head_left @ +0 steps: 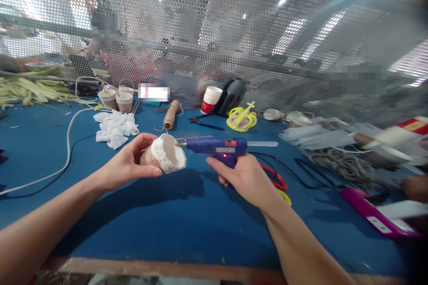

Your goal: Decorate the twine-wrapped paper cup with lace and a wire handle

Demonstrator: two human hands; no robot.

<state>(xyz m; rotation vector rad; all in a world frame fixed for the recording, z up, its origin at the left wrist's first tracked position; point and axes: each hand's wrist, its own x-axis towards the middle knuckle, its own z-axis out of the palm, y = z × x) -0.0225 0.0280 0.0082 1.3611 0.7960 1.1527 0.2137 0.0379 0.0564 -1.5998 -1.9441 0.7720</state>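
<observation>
My left hand (135,160) is wrapped round a small cup (158,153), covered in brown twine with a white lace band near its rim. The cup is tipped on its side, its mouth facing right. In my right hand (242,171) is a blue hot glue gun (217,146) with a red light lit and a clear glue stick poking out behind. Its metal nozzle points left into the cup's mouth, at the inner wall or rim; I cannot tell whether they touch. Both are held above the blue tabletop (160,231).
White lace (115,127), a twine roll (171,115) and two twine-wrapped cups (124,101) lie beyond my left hand. Farther right are pliers (207,124), stacked paper cups (211,99) and a yellow crown-shaped piece (241,118). A purple box (374,213) sits right; perforated metal (187,22) stands behind.
</observation>
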